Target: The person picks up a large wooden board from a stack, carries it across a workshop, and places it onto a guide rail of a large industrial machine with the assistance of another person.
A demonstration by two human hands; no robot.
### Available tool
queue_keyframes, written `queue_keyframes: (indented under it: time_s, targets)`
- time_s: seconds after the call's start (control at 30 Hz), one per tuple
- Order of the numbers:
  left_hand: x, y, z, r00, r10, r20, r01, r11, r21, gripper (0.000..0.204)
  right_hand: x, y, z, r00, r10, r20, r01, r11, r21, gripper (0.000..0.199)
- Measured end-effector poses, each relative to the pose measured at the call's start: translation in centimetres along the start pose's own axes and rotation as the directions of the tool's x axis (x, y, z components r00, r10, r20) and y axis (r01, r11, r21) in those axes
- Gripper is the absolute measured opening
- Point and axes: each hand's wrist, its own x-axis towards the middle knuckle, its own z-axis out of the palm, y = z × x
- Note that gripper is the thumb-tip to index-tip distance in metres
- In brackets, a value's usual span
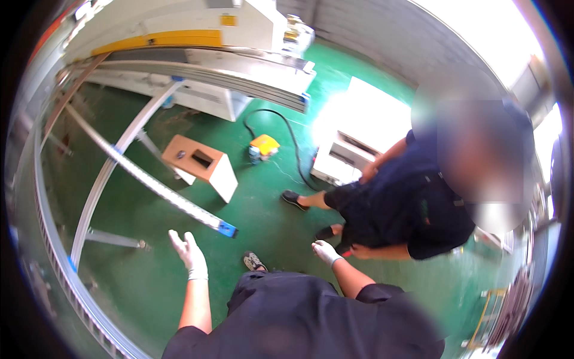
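My left hand (190, 256), in a white glove, is raised with its fingers apart and nothing in them. Just beyond it, not touching, is a long metal rail (170, 194) with a blue end cap (228, 229). My right hand (327, 252), also in a white glove, hangs at my right side with its fingers curled in; I see nothing in it. A co-worker in dark clothes (412, 197) stands close to that hand, on the right.
A large white machine with a yellow stripe (185, 38) and a metal bed (239, 76) stands at the far left. Frame bars (95, 200) cross the left side. A wood-topped stool (190, 154), a yellow item (265, 143), a black cable (291, 134) and a white cabinet (376, 113) are on the green floor.
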Motion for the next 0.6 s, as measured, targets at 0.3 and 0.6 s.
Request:
queue_keyframes:
  time_s: [0.3,0.6]
  targets:
    - [2.2,0.1,1.2,0.820,0.459,0.342,-0.572,0.680,0.459,0.079,2.5,-31.9,-4.7,0.990,-0.122,-0.072,0.115,0.386,0.915,0.087]
    - [3.1,2.1,5.7,0.669,0.454,0.588,-0.742,0.461,0.487,0.025,8.2,-42.2,-12.7,0.647,-0.686,-0.333,0.705,0.704,-0.080,0.049]
